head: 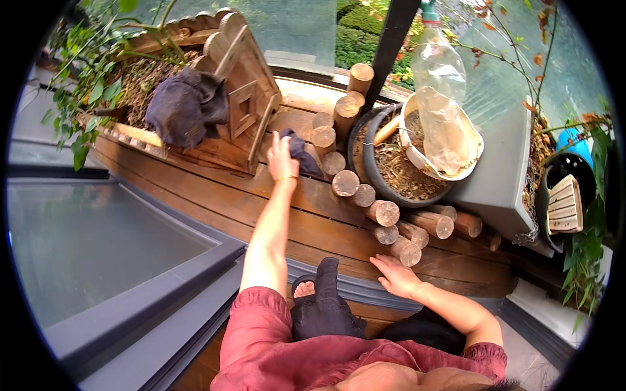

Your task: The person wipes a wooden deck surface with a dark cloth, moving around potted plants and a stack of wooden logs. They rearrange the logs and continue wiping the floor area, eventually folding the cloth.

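Observation:
My left hand [281, 159], with a thin bracelet at its wrist, reaches far forward on the wooden deck. It grips the edge of a dark purple cloth [304, 155], which lies crumpled on the planks beside a row of short round log posts [323, 137]. My right hand [397, 276] holds nothing; its fingers are spread low over the deck boards [313, 229], close to the nearest log end [407, 251]. Whether its palm touches the wood I cannot tell. Left of my left hand stands a wooden house-shaped planter [244, 105], with another dark cloth [183, 107] draped on its soil.
A round black pot [391, 181] of soil holds a white bowl [472, 146] and an upturned clear plastic bottle [437, 73]. To its right is a grey planter [499, 185], then a black container [589, 171]. A framed glass panel [107, 244] lies left; a sill rail [352, 283] crosses before me.

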{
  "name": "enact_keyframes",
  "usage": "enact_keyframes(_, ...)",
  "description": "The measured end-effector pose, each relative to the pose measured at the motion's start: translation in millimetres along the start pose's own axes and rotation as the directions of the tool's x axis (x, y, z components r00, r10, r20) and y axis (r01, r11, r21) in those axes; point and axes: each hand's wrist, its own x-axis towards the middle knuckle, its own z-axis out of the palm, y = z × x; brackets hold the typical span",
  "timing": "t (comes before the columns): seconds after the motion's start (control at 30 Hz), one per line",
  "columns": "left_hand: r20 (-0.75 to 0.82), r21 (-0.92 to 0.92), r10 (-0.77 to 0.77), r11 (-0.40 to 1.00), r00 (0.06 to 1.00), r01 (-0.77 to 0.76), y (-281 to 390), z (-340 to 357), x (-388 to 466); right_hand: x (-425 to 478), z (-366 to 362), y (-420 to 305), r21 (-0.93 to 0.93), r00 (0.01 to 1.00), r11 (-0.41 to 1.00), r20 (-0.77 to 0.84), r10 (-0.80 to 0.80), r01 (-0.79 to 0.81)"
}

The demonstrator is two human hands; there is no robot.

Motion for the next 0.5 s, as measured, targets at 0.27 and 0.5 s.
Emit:
enact_keyframes(0.27, 0.384, -0.038, 0.469, 0.869, 0.796, -0.494, -47.8, -16.0, -40.3, -49.4, -12.9, 47.1, -0.091, 0.98, 0.983, -0.139, 0.145, -0.159)
enact_keyframes(0.5, 0.44, -0.069, 0.427, 0.893, 0.79, -0.444, 31.2, -17.7, -193.3, -69.5, 10.1, 81.9, -0.037, 0.953, 0.998, -0.302, 0.037, -0.05)
